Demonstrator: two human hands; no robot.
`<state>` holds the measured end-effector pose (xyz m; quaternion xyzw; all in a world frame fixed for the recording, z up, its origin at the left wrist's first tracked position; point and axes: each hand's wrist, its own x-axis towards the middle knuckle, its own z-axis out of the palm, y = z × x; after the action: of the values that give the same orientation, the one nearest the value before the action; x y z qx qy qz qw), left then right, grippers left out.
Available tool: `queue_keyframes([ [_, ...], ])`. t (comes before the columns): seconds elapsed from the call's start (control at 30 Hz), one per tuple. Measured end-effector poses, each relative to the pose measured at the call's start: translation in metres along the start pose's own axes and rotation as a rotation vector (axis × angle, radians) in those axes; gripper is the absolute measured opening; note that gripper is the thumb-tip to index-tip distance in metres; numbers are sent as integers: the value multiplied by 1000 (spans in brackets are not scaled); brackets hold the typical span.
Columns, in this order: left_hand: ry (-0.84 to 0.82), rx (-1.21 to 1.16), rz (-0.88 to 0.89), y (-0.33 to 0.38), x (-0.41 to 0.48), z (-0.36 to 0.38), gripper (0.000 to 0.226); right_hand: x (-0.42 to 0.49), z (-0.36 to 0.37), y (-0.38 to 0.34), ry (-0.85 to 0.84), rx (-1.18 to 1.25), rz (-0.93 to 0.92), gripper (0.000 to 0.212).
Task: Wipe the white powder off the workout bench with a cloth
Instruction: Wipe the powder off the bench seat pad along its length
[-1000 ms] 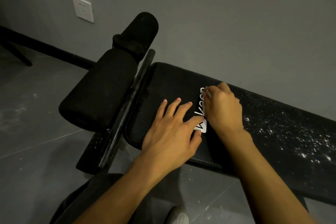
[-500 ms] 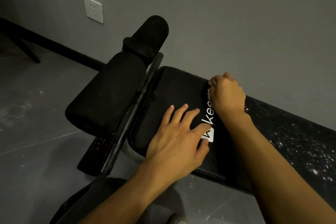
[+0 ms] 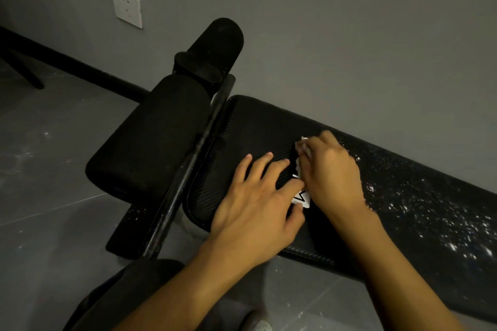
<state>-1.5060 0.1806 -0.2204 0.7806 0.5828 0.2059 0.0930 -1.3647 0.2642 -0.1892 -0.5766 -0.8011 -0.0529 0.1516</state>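
Note:
The black workout bench (image 3: 242, 131) runs from the centre to the right edge. White powder (image 3: 430, 209) speckles its right half; the left part of the pad looks clean. My left hand (image 3: 258, 201) lies flat on the pad with fingers spread. My right hand (image 3: 330, 172) is curled over a small white cloth (image 3: 300, 146), only a corner of which shows past the fingers. The hand covers most of the white logo (image 3: 301, 197) printed on the pad.
Black foam rollers (image 3: 150, 142) and a metal bar (image 3: 188, 174) stand at the bench's left end. A grey wall with a white socket (image 3: 126, 7) is right behind. The grey tiled floor (image 3: 53, 196) carries some powder specks. A shoe tip (image 3: 259, 324) shows at the bottom.
My right hand with the cloth slid away toward the wall side of the pad, then back toward me over the logo. The left hand stayed flat on the pad.

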Motion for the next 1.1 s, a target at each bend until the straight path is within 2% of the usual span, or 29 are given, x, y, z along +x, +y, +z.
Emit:
queue_keyframes([
  [0.17, 23, -10, 7, -2, 0, 1, 43, -69, -25, 2, -77, 23, -76, 24],
  [0.37, 21, -4, 11, -1, -1, 0, 41, -43, -15, 13, -45, -43, 6, 35],
  [0.57, 31, -20, 37, -3, -2, 2, 43, -97, -30, 3, -73, 182, -100, 31],
  [0.67, 27, -6, 27, -3, -2, 2, 41, -118, -38, 6, -93, 137, -129, 28],
  [0.83, 13, 15, 31, -2, -1, 2, 44, -93, -34, 30, -46, 35, 18, 33],
  [1.1, 33, 31, 26, -2, -1, 7, 43, -156, -51, 24, -83, 142, -13, 26],
])
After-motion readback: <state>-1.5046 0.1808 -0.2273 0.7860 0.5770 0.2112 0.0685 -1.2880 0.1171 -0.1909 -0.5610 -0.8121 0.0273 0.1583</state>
